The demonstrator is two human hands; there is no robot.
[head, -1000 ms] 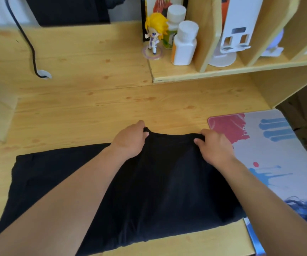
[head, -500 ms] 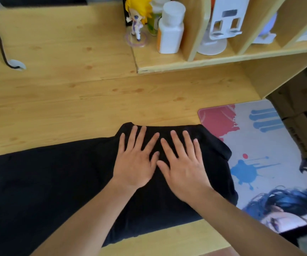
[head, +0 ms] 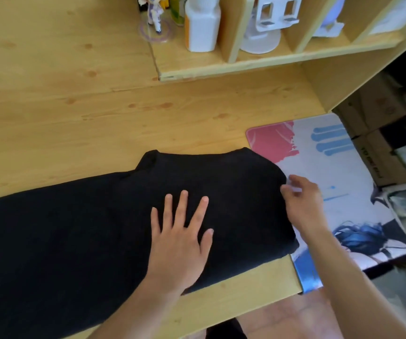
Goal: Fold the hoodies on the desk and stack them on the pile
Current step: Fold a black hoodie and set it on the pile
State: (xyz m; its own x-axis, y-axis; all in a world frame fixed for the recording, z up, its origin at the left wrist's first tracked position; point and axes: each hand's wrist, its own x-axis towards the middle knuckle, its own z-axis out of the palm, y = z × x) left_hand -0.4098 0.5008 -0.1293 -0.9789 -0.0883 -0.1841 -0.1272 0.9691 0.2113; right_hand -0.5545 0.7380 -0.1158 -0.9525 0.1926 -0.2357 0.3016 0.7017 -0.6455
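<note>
A black hoodie (head: 79,231) lies partly folded on the wooden desk (head: 99,123). Its folded part is on the right and overlaps the mouse mat's edge. My left hand (head: 180,238) presses flat on the folded part with its fingers spread. My right hand (head: 299,204) is at the hoodie's right edge, over the mat. Its fingertips are blurred where they meet the cloth, so I cannot tell whether they pinch it. No pile of folded hoodies is in view.
A printed mouse mat (head: 331,152) covers the desk's right end. At the back, a raised shelf (head: 258,62) holds a white bottle (head: 203,25), a small figurine (head: 154,18) and a white stand (head: 268,23). Cardboard boxes (head: 387,133) sit beyond the desk's right side.
Both hands gripped the hoodie's far edge, then lay flat side by side on it. Now my right hand has slid to the right edge; my left stays flat.
</note>
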